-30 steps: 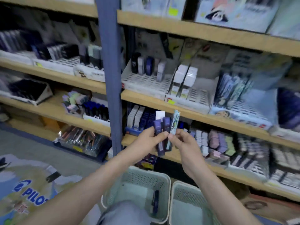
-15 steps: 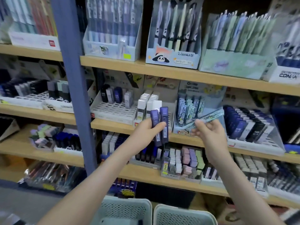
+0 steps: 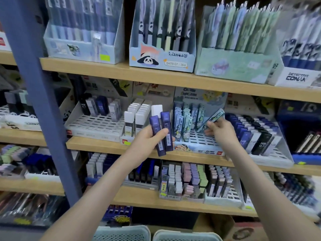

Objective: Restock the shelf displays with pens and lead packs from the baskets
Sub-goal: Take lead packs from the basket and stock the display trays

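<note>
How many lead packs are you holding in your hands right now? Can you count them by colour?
dark purple lead packs: 2, gripped in the left hand
white lead pack: 1, behind the purple ones in the same hand
light blue lead pack: 1, pinched in the right hand
Total: 4

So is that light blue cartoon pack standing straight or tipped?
Tipped. The light blue cartoon lead pack slants, its top toward the right, pinched in the right hand.
</note>
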A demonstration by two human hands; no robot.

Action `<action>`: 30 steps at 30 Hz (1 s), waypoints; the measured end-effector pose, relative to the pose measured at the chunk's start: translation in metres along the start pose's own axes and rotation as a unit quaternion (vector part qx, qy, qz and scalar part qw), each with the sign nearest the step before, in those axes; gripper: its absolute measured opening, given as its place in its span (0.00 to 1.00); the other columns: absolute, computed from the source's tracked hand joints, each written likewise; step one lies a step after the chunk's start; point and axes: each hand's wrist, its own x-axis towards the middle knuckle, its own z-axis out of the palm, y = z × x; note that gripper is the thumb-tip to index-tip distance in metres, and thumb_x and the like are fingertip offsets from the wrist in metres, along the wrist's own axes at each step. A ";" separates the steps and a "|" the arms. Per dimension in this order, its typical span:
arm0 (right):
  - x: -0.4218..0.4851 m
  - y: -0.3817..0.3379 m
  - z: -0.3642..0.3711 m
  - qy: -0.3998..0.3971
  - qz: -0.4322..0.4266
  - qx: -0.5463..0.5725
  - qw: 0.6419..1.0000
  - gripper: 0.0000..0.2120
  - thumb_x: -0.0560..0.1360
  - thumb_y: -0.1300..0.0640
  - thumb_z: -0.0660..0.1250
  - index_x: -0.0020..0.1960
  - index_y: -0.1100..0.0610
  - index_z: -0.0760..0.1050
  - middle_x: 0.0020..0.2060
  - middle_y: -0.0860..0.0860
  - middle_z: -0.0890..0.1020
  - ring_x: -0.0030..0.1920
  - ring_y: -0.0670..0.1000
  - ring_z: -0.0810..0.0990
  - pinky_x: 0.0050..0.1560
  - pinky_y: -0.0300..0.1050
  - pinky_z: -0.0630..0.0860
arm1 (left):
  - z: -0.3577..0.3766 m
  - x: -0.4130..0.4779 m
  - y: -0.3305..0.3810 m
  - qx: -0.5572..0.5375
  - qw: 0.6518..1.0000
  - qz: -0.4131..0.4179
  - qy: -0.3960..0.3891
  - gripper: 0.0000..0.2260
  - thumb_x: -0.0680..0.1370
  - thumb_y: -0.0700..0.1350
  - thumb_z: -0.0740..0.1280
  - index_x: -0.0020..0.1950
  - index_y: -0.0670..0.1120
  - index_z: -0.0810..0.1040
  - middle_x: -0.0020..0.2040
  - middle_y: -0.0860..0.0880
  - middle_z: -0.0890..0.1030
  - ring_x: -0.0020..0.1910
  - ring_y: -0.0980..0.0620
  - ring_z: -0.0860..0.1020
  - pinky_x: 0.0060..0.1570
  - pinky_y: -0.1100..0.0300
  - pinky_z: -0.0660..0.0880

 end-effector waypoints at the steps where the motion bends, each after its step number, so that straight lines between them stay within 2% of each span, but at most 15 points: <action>1: 0.003 0.000 -0.001 -0.008 -0.003 -0.005 1.000 0.07 0.81 0.59 0.60 0.54 0.62 0.73 0.41 0.58 0.82 0.39 0.52 0.81 0.41 0.44 0.77 | 0.001 0.002 -0.002 -0.001 1.000 -0.002 -0.001 0.06 0.82 0.44 0.61 0.54 0.48 0.77 0.46 0.49 0.86 0.46 0.51 0.84 0.46 0.58 0.81; 3: 0.008 0.000 -0.003 -0.031 -0.010 -0.028 0.999 0.05 0.81 0.60 0.60 0.50 0.61 0.73 0.40 0.57 0.81 0.39 0.53 0.81 0.38 0.42 0.76 | 0.002 0.006 -0.007 -0.007 1.000 -0.010 -0.003 0.05 0.82 0.44 0.61 0.53 0.49 0.77 0.47 0.48 0.86 0.47 0.50 0.84 0.49 0.55 0.80; 6: 0.013 -0.003 -0.004 -0.055 -0.016 -0.081 0.995 0.06 0.80 0.58 0.62 0.50 0.60 0.74 0.41 0.56 0.80 0.40 0.55 0.78 0.43 0.52 0.76 | 0.004 0.010 -0.013 -0.015 1.000 -0.013 -0.001 0.05 0.81 0.45 0.62 0.53 0.49 0.77 0.48 0.49 0.86 0.48 0.49 0.84 0.51 0.52 0.80; 9: 0.014 -0.008 -0.003 -0.053 -0.031 -0.124 0.990 0.11 0.81 0.57 0.61 0.40 0.56 0.67 0.35 0.52 0.74 0.33 0.51 0.70 0.32 0.46 0.67 | 0.008 0.012 -0.014 -0.026 1.000 -0.008 -0.009 0.06 0.81 0.45 0.61 0.54 0.48 0.77 0.47 0.48 0.85 0.47 0.47 0.84 0.49 0.51 0.80; 11: 0.014 -0.009 -0.001 -0.054 -0.058 -0.147 0.986 0.13 0.81 0.57 0.61 0.39 0.57 0.64 0.34 0.52 0.71 0.32 0.50 0.66 0.31 0.44 0.62 | 0.011 0.012 -0.013 -0.035 0.999 -0.008 -0.015 0.05 0.81 0.44 0.61 0.54 0.47 0.76 0.47 0.47 0.86 0.46 0.47 0.84 0.48 0.52 0.81; 12: 0.014 -0.009 0.000 -0.056 -0.075 -0.156 0.983 0.11 0.81 0.57 0.61 0.41 0.58 0.64 0.35 0.52 0.71 0.33 0.51 0.67 0.31 0.45 0.62 | 0.012 0.012 -0.013 -0.040 0.999 -0.008 -0.017 0.05 0.81 0.44 0.61 0.54 0.47 0.76 0.46 0.47 0.86 0.46 0.47 0.84 0.48 0.53 0.81; 14: 0.013 -0.009 0.000 -0.051 -0.093 -0.169 0.980 0.07 0.80 0.57 0.61 0.55 0.59 0.65 0.37 0.53 0.73 0.35 0.53 0.70 0.31 0.46 0.65 | 0.015 0.011 -0.010 -0.046 0.999 -0.009 -0.025 0.06 0.82 0.43 0.61 0.54 0.48 0.76 0.45 0.49 0.86 0.46 0.48 0.84 0.46 0.55 0.81; 16: 0.014 -0.008 0.000 -0.047 -0.112 -0.171 0.978 0.22 0.80 0.57 0.62 0.70 0.56 0.58 0.38 0.54 0.75 0.34 0.52 0.73 0.32 0.46 0.69 | 0.016 0.010 -0.008 -0.041 0.999 -0.006 -0.030 0.06 0.82 0.43 0.60 0.54 0.48 0.76 0.45 0.50 0.86 0.45 0.49 0.84 0.45 0.57 0.81; 17: 0.013 -0.007 0.000 -0.044 -0.126 -0.176 0.975 0.26 0.80 0.57 0.62 0.73 0.54 0.53 0.38 0.55 0.75 0.34 0.51 0.73 0.31 0.43 0.69 | 0.016 0.010 -0.006 -0.038 0.999 -0.004 -0.031 0.06 0.82 0.43 0.60 0.54 0.48 0.76 0.44 0.51 0.86 0.45 0.50 0.84 0.44 0.58 0.81; 20: 0.011 -0.004 0.001 -0.036 -0.159 -0.170 0.972 0.31 0.80 0.59 0.62 0.76 0.53 0.48 0.37 0.54 0.75 0.33 0.48 0.73 0.30 0.39 0.66 | 0.015 0.008 -0.003 -0.039 0.999 0.001 -0.031 0.06 0.82 0.43 0.60 0.55 0.48 0.76 0.45 0.50 0.86 0.44 0.50 0.84 0.42 0.60 0.80; 23: 0.014 -0.001 0.000 -0.049 -0.183 -0.183 0.965 0.28 0.80 0.60 0.61 0.75 0.46 0.53 0.41 0.56 0.77 0.36 0.48 0.74 0.33 0.40 0.69 | 0.015 0.008 -0.002 -0.043 0.999 0.000 -0.030 0.06 0.82 0.43 0.60 0.56 0.47 0.76 0.47 0.47 0.85 0.44 0.48 0.85 0.40 0.61 0.79; 25: 0.019 -0.001 -0.003 -0.062 -0.186 -0.194 0.961 0.24 0.81 0.60 0.59 0.74 0.46 0.57 0.45 0.54 0.78 0.35 0.45 0.74 0.32 0.39 0.68 | 0.014 0.008 -0.002 -0.047 0.998 -0.001 -0.032 0.06 0.82 0.43 0.60 0.56 0.46 0.75 0.48 0.45 0.85 0.44 0.47 0.85 0.40 0.61 0.79; 27: 0.022 -0.002 -0.006 -0.065 -0.174 -0.176 0.967 0.24 0.81 0.60 0.59 0.74 0.46 0.58 0.44 0.50 0.80 0.35 0.47 0.75 0.31 0.40 0.70 | 0.014 0.008 -0.003 -0.051 0.998 -0.002 -0.034 0.06 0.82 0.43 0.60 0.56 0.46 0.75 0.49 0.44 0.85 0.45 0.46 0.84 0.40 0.61 0.79; 30: 0.023 0.003 -0.006 -0.050 -0.161 -0.115 0.979 0.28 0.80 0.59 0.63 0.74 0.41 0.57 0.40 0.51 0.80 0.42 0.54 0.78 0.39 0.49 0.75 | 0.013 0.008 -0.005 -0.055 0.998 -0.001 -0.037 0.07 0.82 0.43 0.60 0.57 0.47 0.75 0.49 0.46 0.85 0.46 0.47 0.84 0.44 0.58 0.81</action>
